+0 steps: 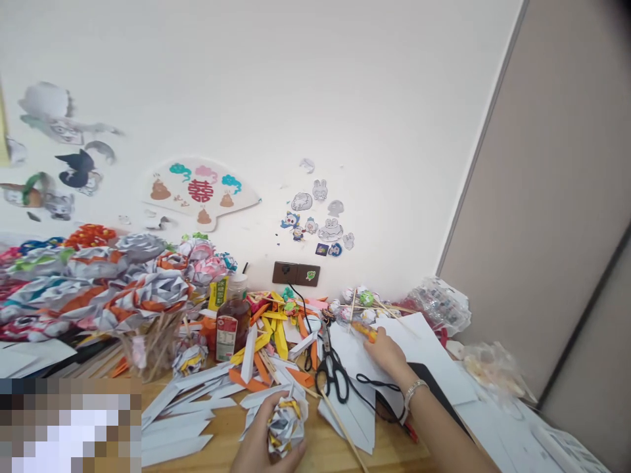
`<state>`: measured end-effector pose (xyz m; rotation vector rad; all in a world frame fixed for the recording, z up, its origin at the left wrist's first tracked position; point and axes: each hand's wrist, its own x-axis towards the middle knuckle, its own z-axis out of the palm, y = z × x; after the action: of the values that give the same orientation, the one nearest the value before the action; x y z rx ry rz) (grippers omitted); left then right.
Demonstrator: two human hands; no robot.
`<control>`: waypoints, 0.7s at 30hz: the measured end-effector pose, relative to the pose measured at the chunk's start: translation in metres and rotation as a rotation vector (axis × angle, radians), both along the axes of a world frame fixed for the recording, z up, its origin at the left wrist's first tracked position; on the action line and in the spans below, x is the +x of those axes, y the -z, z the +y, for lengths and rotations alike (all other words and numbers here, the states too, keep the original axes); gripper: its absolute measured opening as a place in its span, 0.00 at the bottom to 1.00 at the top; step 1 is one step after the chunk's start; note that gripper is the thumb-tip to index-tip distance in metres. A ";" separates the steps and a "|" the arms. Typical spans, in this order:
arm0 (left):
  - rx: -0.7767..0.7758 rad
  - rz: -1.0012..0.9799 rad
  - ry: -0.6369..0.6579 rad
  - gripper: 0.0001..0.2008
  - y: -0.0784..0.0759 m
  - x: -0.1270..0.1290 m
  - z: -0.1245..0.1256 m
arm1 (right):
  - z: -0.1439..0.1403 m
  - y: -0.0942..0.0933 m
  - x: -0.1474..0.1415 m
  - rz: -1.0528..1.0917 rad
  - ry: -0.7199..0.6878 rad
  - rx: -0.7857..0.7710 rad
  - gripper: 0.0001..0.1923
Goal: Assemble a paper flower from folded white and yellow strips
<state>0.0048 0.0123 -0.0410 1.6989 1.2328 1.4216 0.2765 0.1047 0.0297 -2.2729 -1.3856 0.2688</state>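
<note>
Near the lower edge of the head view, the left hand was cupped around a folded paper flower in white, grey and yellow, its fingers curled over the flower's near side just above the wooden bench. Off to its right and farther from the person, the right hand, a bracelet on its wrist, reached out over white paper sheets and pinched a small orange object at the fingertips; what the object was could not be made out. Between the two hands lay black-handled scissors and a thin wooden stick. Beyond the left hand were scattered white, orange and yellow paper strips and a red-labelled bottle.
</note>
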 end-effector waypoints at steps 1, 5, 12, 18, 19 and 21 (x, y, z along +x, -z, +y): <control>-0.014 -0.014 0.014 0.21 -0.001 0.000 0.001 | -0.003 -0.003 0.001 0.013 -0.012 0.043 0.16; -0.082 -0.023 0.063 0.21 -0.003 -0.005 0.005 | -0.028 -0.014 -0.004 0.080 -0.112 0.224 0.23; -0.128 -0.051 0.118 0.23 -0.008 -0.009 0.005 | -0.104 0.010 -0.045 0.196 -0.206 0.438 0.32; -0.049 -0.008 0.003 0.19 -0.005 -0.007 0.001 | -0.131 0.040 -0.074 0.132 -0.177 0.580 0.39; -0.037 0.002 -0.004 0.18 -0.004 -0.007 0.000 | -0.131 0.043 -0.076 0.108 -0.185 0.600 0.40; -0.022 0.028 -0.017 0.17 -0.004 -0.008 -0.001 | -0.131 0.051 -0.080 0.030 -0.180 0.662 0.39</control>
<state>-0.0034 0.0109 -0.0373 1.7025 1.2760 1.3942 0.1966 -0.0263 -0.0212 -1.6010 -1.4018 -0.0951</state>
